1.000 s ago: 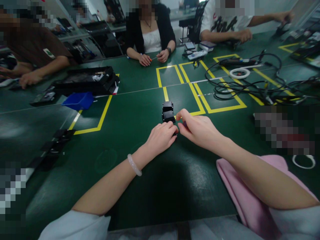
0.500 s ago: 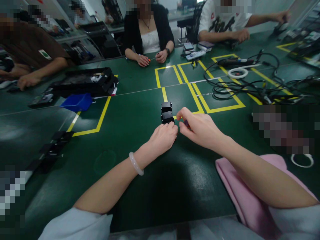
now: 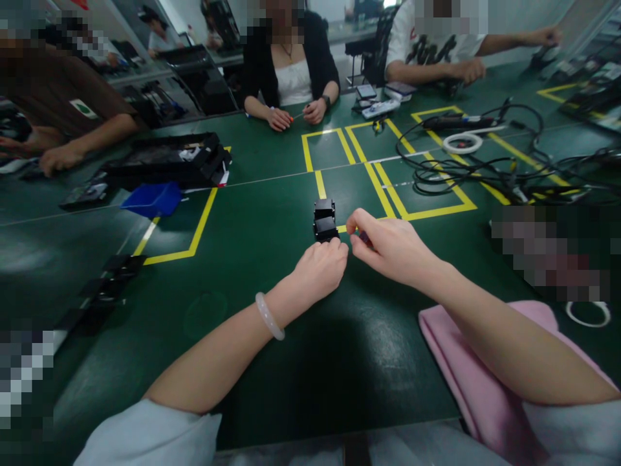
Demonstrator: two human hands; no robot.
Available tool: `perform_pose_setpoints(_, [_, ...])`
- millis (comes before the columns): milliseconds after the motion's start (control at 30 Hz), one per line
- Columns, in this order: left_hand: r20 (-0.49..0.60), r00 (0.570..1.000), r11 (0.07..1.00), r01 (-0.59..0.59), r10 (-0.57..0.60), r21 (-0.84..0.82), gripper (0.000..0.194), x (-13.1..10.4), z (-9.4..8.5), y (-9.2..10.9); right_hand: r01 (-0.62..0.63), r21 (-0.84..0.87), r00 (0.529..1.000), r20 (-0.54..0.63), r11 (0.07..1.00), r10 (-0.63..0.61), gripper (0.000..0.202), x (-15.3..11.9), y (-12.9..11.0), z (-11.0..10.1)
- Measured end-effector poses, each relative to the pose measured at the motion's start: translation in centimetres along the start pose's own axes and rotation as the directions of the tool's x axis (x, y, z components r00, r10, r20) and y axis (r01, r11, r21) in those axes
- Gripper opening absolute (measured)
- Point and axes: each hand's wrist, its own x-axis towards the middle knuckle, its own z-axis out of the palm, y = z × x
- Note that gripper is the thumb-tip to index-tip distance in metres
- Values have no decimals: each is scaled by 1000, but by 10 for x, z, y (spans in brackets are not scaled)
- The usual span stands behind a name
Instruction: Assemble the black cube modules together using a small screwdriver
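A black part made of linked blocks [image 3: 325,219] stands out beyond the knuckles of my left hand [image 3: 321,270]. My left fingers are curled down at its near end and hide how far it reaches under them. Just to the right, my right hand [image 3: 395,249] is closed in a pinch, thumb and forefinger near the left fingertips. A small dark purplish bit shows inside the right fingers, too small to name. The two hands almost touch over the green table [image 3: 272,226].
A pink cloth [image 3: 444,333] lies under my right forearm. Black cables [image 3: 436,171] and a white ring roll [image 3: 462,142] are at the right. A blue tray [image 3: 154,199], a black case [image 3: 167,158] and dark blocky parts [image 3: 111,278] lie left. Several people sit around.
Both hands appear very slightly shifted to the right, with their closed poses kept. The black blocky part has barely moved.
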Motion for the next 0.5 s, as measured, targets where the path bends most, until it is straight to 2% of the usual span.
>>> perform_pose_setpoints(167, [49,999,1000,6,-5,-31,19,0,-6,-3,-11,-2,1000,0,1000,11,19,0,4,-3])
perform_pose_setpoints(267, [49,999,989,2,5,-150,14,-7,-13,-11,-34,26,999,-32,999,35,18,1,7,-4])
perform_pose_setpoints(333, [6,1000,966,4,-2,-260,11,-15,-14,-17,-48,60,997,-57,997,52,19,2,9,-2])
perform_pose_setpoints(400, [-76,995,947,30,-57,-319,10,-24,-13,-22,-57,96,995,-71,994,64,20,4,11,2])
perform_pose_setpoints(500, [-194,972,921,46,-130,-387,8,-39,-6,-25,-57,127,996,-66,990,66,21,6,12,10])
